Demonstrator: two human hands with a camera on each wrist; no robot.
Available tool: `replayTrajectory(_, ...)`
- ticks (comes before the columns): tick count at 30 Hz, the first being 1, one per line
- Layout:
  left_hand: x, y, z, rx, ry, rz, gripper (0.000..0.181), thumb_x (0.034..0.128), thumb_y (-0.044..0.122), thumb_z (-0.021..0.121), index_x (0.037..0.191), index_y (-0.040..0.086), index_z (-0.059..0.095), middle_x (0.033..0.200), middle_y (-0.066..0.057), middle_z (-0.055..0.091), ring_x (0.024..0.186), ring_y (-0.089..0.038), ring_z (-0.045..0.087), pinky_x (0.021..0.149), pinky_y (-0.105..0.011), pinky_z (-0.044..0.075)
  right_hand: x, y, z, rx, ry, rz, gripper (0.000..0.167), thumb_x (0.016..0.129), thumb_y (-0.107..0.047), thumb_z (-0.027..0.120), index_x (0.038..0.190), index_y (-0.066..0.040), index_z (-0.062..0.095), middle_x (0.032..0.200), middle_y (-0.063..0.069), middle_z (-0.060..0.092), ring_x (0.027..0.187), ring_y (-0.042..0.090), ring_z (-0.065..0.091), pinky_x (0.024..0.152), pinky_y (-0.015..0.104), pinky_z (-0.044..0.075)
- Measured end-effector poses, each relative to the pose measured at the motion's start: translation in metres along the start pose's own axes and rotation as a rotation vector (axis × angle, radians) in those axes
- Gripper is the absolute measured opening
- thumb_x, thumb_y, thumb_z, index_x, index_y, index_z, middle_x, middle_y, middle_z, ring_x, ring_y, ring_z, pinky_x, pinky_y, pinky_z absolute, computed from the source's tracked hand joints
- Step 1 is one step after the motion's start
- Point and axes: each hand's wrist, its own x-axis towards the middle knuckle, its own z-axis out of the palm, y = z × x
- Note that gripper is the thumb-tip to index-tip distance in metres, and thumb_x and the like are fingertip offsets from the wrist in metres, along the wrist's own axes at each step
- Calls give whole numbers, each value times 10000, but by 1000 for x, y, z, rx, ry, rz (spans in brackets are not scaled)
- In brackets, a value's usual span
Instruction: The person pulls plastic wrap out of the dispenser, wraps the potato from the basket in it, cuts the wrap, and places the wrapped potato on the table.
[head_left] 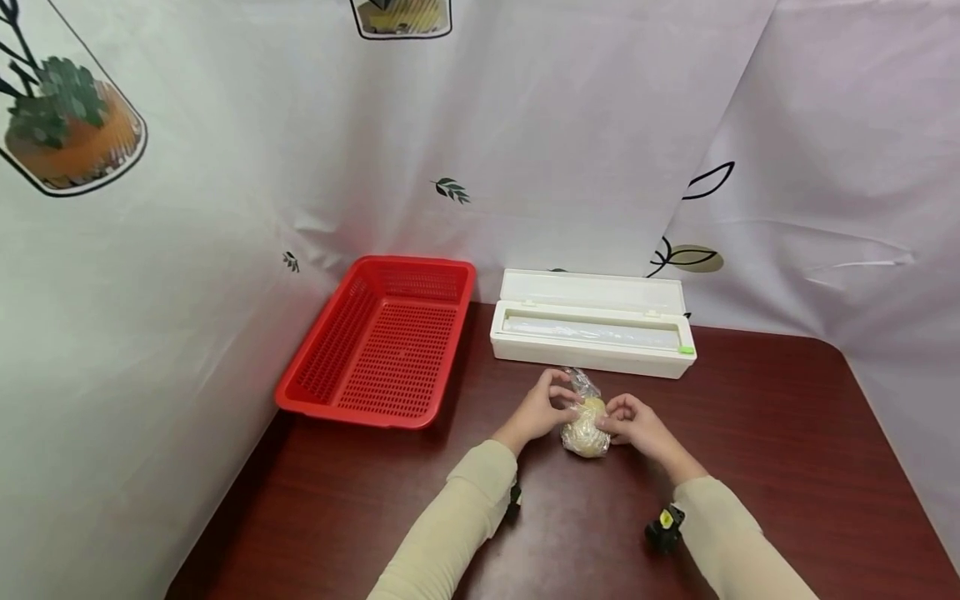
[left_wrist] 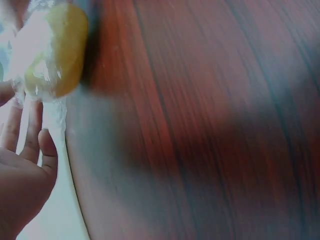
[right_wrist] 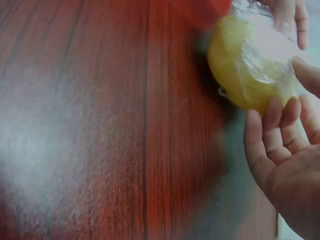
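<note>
A pale yellow, rounded item in clear cling film [head_left: 586, 433] is on the dark red table, with a loose tail of film at its far end. Its exact kind is hard to tell through the film. My left hand [head_left: 542, 408] holds it from the left, thumb and fingers at the film near its upper part. From the right, my right hand [head_left: 636, 425] grips the film with thumb and bent fingers. The right wrist view shows those fingertips against the yellow item [right_wrist: 232, 65]. In the left wrist view, the item [left_wrist: 70, 45] is partly hidden by glare.
Behind the hands stands a long white cling film box [head_left: 592, 360], lid raised, with a roll of film [head_left: 592, 331] inside. At the left is a red plastic basket [head_left: 356, 414]. White patterned cloth [head_left: 562, 167] hangs around the table [head_left: 787, 433].
</note>
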Motion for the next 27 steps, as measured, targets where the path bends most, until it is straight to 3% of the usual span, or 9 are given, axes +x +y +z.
replayTrajectory(3,2,0,3,-100,22,-35,561,730,-116,699,1183,9,393,972,-148,669,833,-200,617,707,-243,488,2,2,-3,89,-57,40,276,831,-56,663,976,18,440,735,15,533,681,110,563,653,313,523)
replayTrajectory(5,2,0,4,-116,42,-60,614,707,-137,707,1208,8,381,986,-160,641,813,-201,605,674,-240,487,3,4,-6,135,-96,58,243,828,-48,666,954,-11,461,748,16,543,701,115,573,667,309,523)
replayTrajectory(10,3,0,4,-4,103,-178,750,654,-48,795,1248,91,359,1032,-104,461,888,-209,537,684,-255,452,6,8,-16,200,-210,66,131,845,-45,653,930,-72,557,824,24,572,769,122,582,721,306,517)
replayTrajectory(13,4,1,4,44,108,-256,767,639,6,825,1239,119,361,1031,-98,440,931,-234,511,713,-285,453,8,9,-21,195,-251,50,120,863,-43,627,964,-64,566,864,26,589,800,124,584,733,311,513)
replayTrajectory(16,5,3,2,63,89,-324,732,651,38,829,1220,115,375,1007,-102,486,931,-249,517,740,-319,462,10,8,-21,123,-206,54,119,875,-114,631,948,-62,552,830,6,607,766,115,577,683,290,505)
replayTrajectory(20,5,6,0,78,64,-390,622,670,80,825,1133,69,409,939,-104,527,847,-237,535,722,-326,459,11,5,-18,56,-104,158,195,852,-228,673,854,-97,530,694,-10,573,636,105,536,546,248,453)
replayTrajectory(24,3,7,-1,76,39,-431,536,683,128,821,1039,43,429,873,-85,507,734,-203,528,620,-311,451,13,-3,-25,22,-125,278,184,847,-254,678,858,-114,559,696,-2,550,595,92,523,488,213,416)
replayTrajectory(27,1,6,0,34,25,-433,520,695,132,808,1033,47,423,859,-68,529,702,-184,541,578,-300,435,18,-11,-34,-44,-111,302,214,860,-277,661,936,-86,600,758,5,563,616,91,540,487,209,417)
